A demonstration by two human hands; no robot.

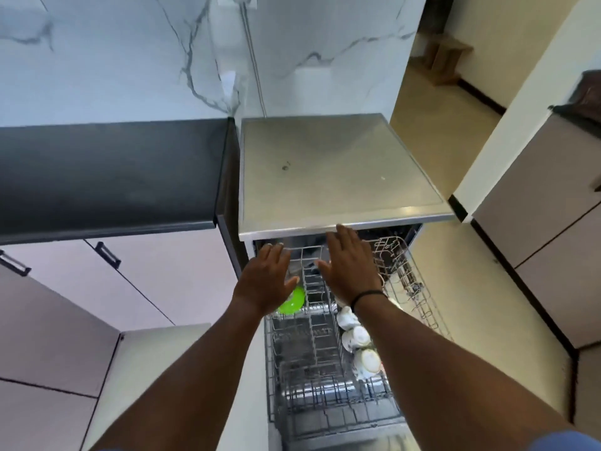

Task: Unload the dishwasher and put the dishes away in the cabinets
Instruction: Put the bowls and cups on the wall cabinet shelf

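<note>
Both hands reached forward over the pulled-out racks of the open dishwasher, palms down and fingers spread, neither gripping anything. The left hand hovered above the near-left part of the upper rack, its fingertips close to the dark opening under the steel top. Just below its thumb sat 1 bright green round dish, partly hidden by the hand, so whether it was a plate or a bowl could not be told. The right hand was extended a little farther, its fingertips just under the front lip of the dishwasher's top, and 1 black band circled its wrist. Below that wrist, along the right side of the lower rack, stood 3 white cups in a row, tipped on their sides, with a faint pattern on them. The rest of that grey wire rack looked bare, with its metal tines standing up. The dishwasher's flat steel top showed 1 small dark smudge. Left of it ran a black worktop, with pale cabinets underneath carrying 2 black handles. A white marble-look wall rose behind.
</note>
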